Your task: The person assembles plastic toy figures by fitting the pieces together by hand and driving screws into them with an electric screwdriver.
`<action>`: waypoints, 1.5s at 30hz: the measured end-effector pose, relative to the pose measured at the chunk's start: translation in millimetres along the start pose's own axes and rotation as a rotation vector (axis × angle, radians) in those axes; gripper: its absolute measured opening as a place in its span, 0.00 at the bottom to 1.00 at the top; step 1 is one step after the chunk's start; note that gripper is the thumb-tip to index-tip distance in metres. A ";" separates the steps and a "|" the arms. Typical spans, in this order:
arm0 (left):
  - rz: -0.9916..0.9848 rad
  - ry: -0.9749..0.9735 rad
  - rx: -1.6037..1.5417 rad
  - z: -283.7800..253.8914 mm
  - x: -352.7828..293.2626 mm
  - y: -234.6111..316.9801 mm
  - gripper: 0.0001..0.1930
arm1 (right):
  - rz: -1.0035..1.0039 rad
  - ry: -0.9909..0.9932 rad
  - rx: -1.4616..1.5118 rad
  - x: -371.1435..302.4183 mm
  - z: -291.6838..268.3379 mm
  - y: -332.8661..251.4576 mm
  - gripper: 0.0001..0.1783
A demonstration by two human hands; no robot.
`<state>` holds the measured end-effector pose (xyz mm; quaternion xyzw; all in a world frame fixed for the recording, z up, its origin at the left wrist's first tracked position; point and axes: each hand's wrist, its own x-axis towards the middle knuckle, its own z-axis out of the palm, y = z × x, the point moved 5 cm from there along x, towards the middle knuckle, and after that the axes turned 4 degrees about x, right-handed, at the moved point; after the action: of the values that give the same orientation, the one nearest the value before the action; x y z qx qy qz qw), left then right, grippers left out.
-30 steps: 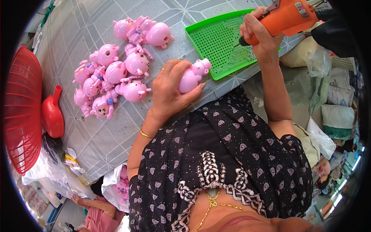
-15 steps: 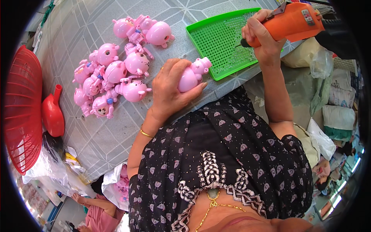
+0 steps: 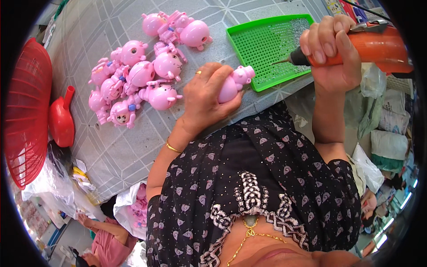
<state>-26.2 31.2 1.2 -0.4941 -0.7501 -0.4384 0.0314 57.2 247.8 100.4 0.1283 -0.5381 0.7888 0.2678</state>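
Note:
My left hand [image 3: 208, 95] is closed around a pink plastic toy figure [image 3: 229, 90], holding it against the table with its narrow end sticking out to the right. My right hand [image 3: 332, 55] grips an orange electric screwdriver [image 3: 378, 49], whose dark nose and thin bit point left above a green perforated tray [image 3: 240, 31]. Many small metal screws [image 3: 301, 27] lie in that tray, mostly at its right side. The bit is apart from the toy. To the left of my left hand, several pink toy figures [image 3: 142, 73] with round animal heads lie in a loose heap.
The table [image 3: 133, 164] has a patterned grey cover. At its left edge are a red plastic basket [image 3: 29, 115] and a red scoop [image 3: 62, 120]. A bag of pink parts [image 3: 135, 209] stands below, near another person [image 3: 111, 244]. Sacks [image 3: 389, 142] are stacked at the right.
My right hand has moved right and slightly down with the screwdriver, whose bit is now more level. The whole view has shifted a little; my left hand keeps its hold on the toy.

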 end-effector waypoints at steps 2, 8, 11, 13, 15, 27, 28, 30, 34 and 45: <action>0.006 0.005 0.007 -1.0 -2.3 -0.5 0.22 | 0.022 -0.042 0.031 1.6 13.3 8.6 0.05; 0.064 0.042 0.100 0.6 -2.6 1.0 0.24 | 0.049 -0.042 -0.002 5.4 34.7 26.8 0.06; 0.085 0.024 0.138 -0.9 -2.3 4.3 0.25 | 0.040 -0.062 -0.039 9.8 40.2 30.2 0.06; 0.093 0.025 0.145 -1.3 -3.5 3.6 0.25 | 0.048 -0.059 -0.028 11.4 41.7 33.7 0.06; 0.100 0.025 0.151 -1.7 -4.6 4.0 0.26 | 0.057 -0.055 -0.019 13.1 42.3 37.5 0.05; 0.115 0.029 0.156 -2.9 -3.6 7.8 0.25 | 0.063 -0.082 -0.030 14.3 45.5 48.6 0.05; 0.094 0.024 0.162 -3.6 -3.5 8.4 0.25 | 0.067 -0.080 -0.026 14.4 45.3 49.3 0.05; 0.073 0.019 0.168 -4.5 -3.1 9.5 0.25 | 0.071 -0.078 -0.022 14.6 44.8 50.9 0.05; 0.068 0.003 0.182 -4.1 -3.0 9.2 0.25 | 0.065 -0.093 -0.028 13.2 48.3 52.2 0.04; 0.164 0.037 0.151 0.9 1.7 7.3 0.21 | 0.119 -0.118 -0.030 17.9 40.7 76.9 0.08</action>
<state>-21.1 34.0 6.1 -0.5419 -0.7373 -0.3856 0.1182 -4.1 194.2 65.0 0.1383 -0.5712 0.7864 0.1901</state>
